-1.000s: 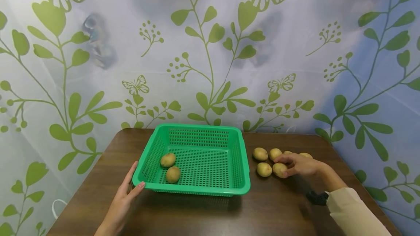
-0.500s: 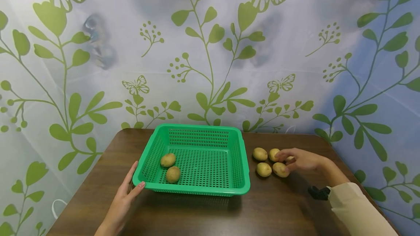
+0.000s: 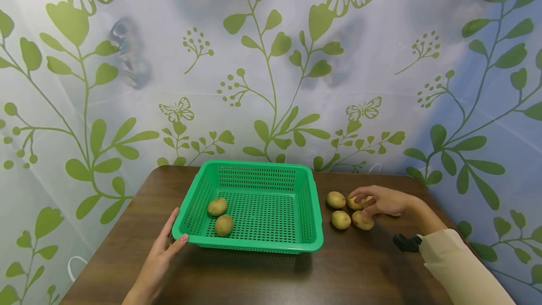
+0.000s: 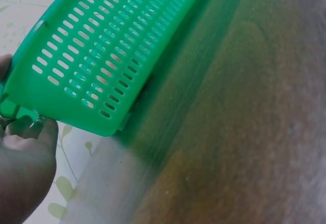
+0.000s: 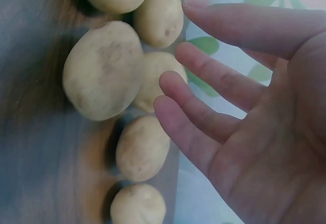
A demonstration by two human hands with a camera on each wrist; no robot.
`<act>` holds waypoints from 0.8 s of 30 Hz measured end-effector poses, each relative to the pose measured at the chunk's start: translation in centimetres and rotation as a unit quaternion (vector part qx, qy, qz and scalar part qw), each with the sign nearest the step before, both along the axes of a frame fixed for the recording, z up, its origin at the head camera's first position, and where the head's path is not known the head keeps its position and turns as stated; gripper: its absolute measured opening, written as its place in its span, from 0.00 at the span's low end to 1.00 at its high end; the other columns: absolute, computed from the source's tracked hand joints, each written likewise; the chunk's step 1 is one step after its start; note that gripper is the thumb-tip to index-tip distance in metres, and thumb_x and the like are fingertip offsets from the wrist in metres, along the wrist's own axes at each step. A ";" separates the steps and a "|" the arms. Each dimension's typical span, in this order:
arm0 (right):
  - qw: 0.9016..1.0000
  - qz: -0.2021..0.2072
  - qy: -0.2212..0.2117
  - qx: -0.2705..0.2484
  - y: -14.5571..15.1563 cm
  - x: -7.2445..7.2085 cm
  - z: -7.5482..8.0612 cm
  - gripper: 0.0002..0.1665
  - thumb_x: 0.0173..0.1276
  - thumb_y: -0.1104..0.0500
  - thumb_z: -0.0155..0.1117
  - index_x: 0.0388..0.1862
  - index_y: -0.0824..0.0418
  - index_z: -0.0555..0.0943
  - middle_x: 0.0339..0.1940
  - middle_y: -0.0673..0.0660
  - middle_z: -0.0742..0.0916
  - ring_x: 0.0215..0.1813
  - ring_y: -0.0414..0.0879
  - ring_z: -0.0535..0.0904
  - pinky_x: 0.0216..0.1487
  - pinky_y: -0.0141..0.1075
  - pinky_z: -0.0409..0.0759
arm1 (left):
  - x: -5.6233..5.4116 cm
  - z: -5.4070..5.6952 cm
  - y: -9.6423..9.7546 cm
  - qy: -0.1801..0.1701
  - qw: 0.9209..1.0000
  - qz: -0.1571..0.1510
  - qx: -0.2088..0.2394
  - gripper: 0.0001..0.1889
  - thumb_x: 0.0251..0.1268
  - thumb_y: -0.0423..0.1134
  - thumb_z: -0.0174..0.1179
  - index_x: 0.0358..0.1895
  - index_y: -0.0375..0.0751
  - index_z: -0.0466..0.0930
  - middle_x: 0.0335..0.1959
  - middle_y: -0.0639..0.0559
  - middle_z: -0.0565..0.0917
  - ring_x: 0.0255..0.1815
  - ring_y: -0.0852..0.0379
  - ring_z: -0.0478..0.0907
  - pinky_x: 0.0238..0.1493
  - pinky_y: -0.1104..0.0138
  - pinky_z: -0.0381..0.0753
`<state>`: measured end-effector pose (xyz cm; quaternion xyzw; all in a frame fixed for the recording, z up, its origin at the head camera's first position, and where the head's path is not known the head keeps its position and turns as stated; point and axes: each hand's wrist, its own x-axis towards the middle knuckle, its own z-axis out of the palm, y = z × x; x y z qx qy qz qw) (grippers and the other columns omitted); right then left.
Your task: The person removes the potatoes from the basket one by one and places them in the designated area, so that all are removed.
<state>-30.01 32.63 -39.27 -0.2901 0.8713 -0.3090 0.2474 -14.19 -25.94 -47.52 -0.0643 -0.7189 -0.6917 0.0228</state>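
Note:
A green plastic basket (image 3: 254, 244) with slotted walls sits on the table, two potatoes (image 3: 217, 207) lying at its left side. Its near-left corner is in my left hand (image 3: 158, 255), thumb on the rim and fingers on the outer side. The left wrist view shows that hand (image 4: 25, 168) at the basket's corner (image 4: 76, 117). My right hand (image 3: 387, 201) hovers over several loose potatoes (image 3: 340, 220) right of the basket. In the right wrist view, its fingers (image 5: 219, 81) are spread and loosely bent beside the potatoes (image 5: 104, 71), holding none. The hand partly hides some in the head view.
The brown wooden table (image 3: 237, 281) ends at a wall covered by a leaf-and-butterfly sheet (image 3: 271, 84). A black object (image 3: 406, 243) is at the right wrist, by the beige sleeve (image 3: 457, 262).
The right hand's fingers have come off the near potato and shifted slightly up, toward the back of the group. The left hand and basket stay in place.

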 end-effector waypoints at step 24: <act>0.999 0.015 -0.044 -0.008 -3.8 -1.0 2.7 0.31 0.77 0.62 0.65 0.75 0.66 0.69 0.69 0.73 0.73 0.67 0.75 0.71 0.57 0.53 0.81 | -0.2 0.1 0.0 -0.001 1.000 -0.001 0.000 0.39 0.84 0.36 0.50 0.86 0.54 0.38 0.85 0.44 0.39 0.81 0.42 0.38 0.58 0.81 0.65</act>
